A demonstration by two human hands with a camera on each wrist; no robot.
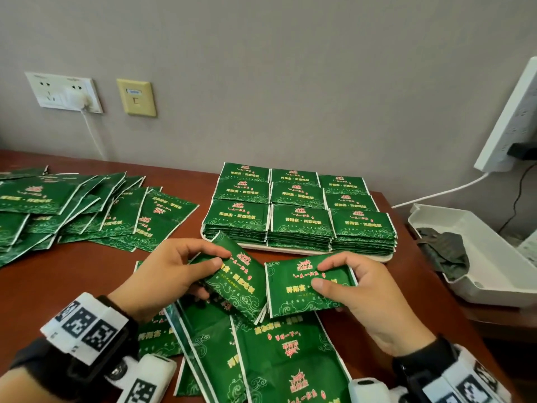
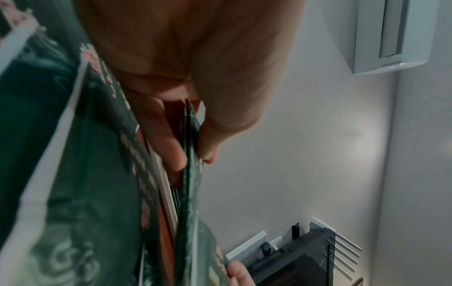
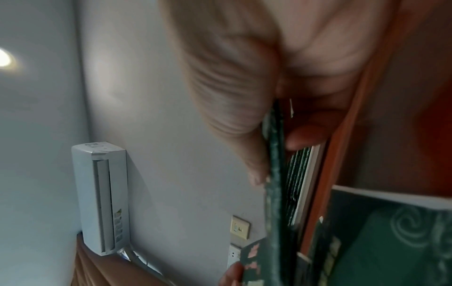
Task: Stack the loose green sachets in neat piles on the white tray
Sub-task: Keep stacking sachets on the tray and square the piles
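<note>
Hands at work: left hand (image 1: 171, 274) pinches 1 tilted sachet (image 1: 235, 282), right hand (image 1: 360, 289) pinches another sachet (image 1: 302, 289), both raised above loose ones, seemingly for pairing before the white tray (image 1: 380, 258).

Past my desk's (image 1: 72, 274) far edge I see a double wall socket (image 1: 62, 93) and a yellow plate (image 1: 136, 97); a white bin (image 1: 494, 274) sits at its right edge.
</note>
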